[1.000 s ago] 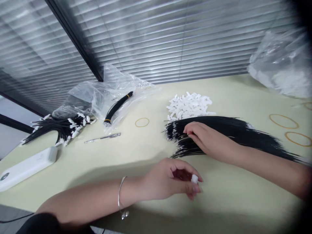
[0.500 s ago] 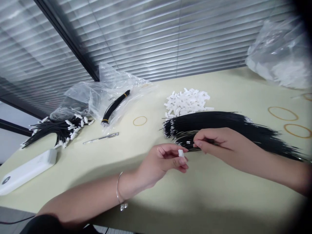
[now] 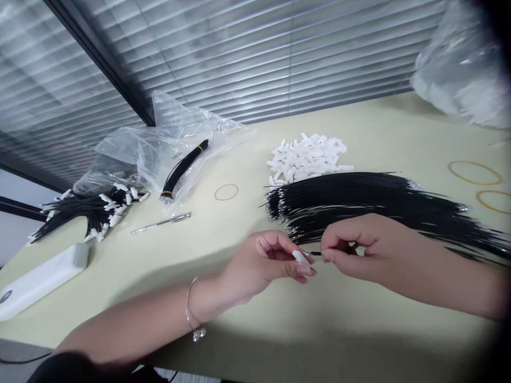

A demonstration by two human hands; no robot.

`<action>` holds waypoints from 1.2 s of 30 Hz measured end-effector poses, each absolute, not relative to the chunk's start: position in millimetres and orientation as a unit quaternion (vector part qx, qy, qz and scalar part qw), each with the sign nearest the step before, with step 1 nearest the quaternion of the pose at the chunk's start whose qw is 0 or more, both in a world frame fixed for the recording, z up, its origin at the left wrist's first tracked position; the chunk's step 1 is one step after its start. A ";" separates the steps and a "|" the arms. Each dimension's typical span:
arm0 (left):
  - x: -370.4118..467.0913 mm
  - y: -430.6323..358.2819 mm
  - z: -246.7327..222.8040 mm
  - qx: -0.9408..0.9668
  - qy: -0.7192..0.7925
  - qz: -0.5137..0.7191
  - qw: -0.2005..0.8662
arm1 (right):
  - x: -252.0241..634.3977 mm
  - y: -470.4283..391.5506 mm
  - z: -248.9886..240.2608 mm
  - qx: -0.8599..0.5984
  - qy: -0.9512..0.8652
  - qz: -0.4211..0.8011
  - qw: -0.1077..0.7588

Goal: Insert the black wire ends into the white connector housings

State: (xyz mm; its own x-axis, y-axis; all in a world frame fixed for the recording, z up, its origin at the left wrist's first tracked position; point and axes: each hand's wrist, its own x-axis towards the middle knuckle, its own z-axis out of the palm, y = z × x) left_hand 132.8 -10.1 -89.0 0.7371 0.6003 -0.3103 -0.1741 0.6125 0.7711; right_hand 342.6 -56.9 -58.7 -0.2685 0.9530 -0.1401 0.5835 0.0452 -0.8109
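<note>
A small white plastic connector housing (image 3: 301,259) is pinched between the thumb and fingers of my left hand (image 3: 265,260). My right hand (image 3: 361,247) grips a black wire (image 3: 316,254), its metal-tipped end pointing left, close to the housing. Whether tip and housing touch, I cannot tell. Just beyond my hands lies a thick spread of black wires (image 3: 351,194) with shiny terminals at its left end. Behind it is a pile of white connector housings (image 3: 305,157).
At left lie wires with white housings fitted (image 3: 107,210), a white oblong case (image 3: 43,279) and a pen (image 3: 162,223). A banded wire bundle (image 3: 186,167) rests on a clear plastic bag (image 3: 131,149). Rubber bands (image 3: 226,192) and another bag (image 3: 463,80) are on the table (image 3: 223,229).
My right hand has drawn the wire toward me, away from the spread, bringing its tip near the housing. The housing has tilted in my left fingers.
</note>
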 end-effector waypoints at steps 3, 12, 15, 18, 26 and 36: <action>132.7 -9.4 -89.5 0.375 0.277 0.223 0.856 | 340.4 -58.4 -55.8 -0.561 -0.686 0.411 0.215; 133.4 -9.5 -88.9 0.380 0.271 0.221 0.856 | 336.5 -59.7 -55.0 -0.562 -0.691 0.396 0.221; 133.5 -10.1 -88.3 0.384 0.273 0.217 0.855 | 335.8 -59.2 -55.1 -0.565 -0.692 0.395 0.214; 133.4 -9.8 -88.9 0.388 0.270 0.212 0.855 | 335.7 -58.7 -53.8 -0.564 -0.696 0.392 0.207; 132.9 -9.6 -89.7 0.395 0.278 0.193 0.854 | 336.6 -58.2 -51.6 -0.569 -0.708 0.380 0.175; 133.4 -8.6 -88.1 0.402 0.292 0.176 0.850 | 338.2 -58.2 -49.8 -0.578 -0.672 0.439 0.150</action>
